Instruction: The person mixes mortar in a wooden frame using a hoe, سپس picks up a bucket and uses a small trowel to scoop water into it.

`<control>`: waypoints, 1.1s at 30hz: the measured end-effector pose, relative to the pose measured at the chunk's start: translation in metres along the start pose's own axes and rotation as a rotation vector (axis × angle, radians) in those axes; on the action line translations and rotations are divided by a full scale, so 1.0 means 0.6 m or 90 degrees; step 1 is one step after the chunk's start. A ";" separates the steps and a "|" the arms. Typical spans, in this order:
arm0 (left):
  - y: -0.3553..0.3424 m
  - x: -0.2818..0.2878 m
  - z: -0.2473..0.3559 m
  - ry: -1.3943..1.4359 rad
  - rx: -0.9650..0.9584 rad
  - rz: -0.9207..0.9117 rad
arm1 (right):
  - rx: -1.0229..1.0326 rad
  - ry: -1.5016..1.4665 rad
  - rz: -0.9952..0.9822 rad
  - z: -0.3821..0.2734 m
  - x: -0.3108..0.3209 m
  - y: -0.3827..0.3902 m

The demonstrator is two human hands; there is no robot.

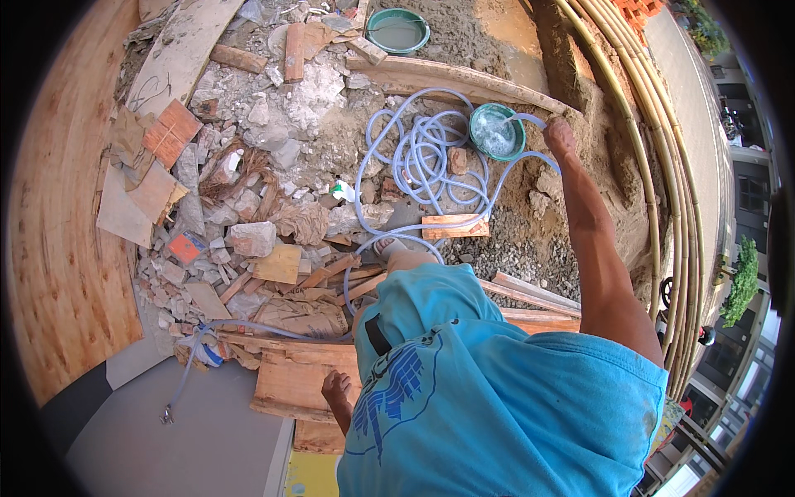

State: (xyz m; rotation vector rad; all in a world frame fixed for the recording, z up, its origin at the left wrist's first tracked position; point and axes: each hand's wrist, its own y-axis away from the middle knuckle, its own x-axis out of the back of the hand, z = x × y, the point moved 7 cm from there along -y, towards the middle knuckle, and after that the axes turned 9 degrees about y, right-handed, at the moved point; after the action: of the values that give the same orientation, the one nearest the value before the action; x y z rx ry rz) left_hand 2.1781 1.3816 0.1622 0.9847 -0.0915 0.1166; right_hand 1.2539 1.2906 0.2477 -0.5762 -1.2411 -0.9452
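Observation:
My right hand (561,135) is closed around a clear bluish hose (534,120), arm stretched forward. The hose's end reaches over a green tub (499,152) holding whitish, frothy water. From my grip the rest of the hose bends back into a loose coil (426,157) on the rubble, left of the tub. A long run of it passes my leg to a tap end (168,414) at lower left. Low by my left side, my left hand (337,389) hangs empty over wooden boards (298,383), fingers loosely curled and apart.
Broken concrete and brick (252,238) cover the ground at left. A second green tub (397,31) of water stands at the far side, beyond a curved plank (464,79). Long bamboo poles (654,141) run along the right. Plywood (70,207) lies at far left.

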 end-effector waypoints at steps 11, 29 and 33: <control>-0.002 0.000 -0.009 0.041 0.006 -0.002 | -0.026 -0.042 0.012 -0.001 0.016 0.015; 0.002 0.000 -0.015 0.028 0.004 0.003 | -0.014 -0.022 0.058 0.000 0.004 0.012; 0.004 -0.009 -0.007 0.016 -0.008 -0.011 | -0.001 -0.041 0.054 0.010 -0.003 0.008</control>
State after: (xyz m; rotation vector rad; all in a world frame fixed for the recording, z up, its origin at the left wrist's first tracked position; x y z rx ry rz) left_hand 2.1723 1.3861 0.1610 0.9705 -0.0602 0.1131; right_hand 1.2544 1.2985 0.2484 -0.6602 -1.2642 -0.8614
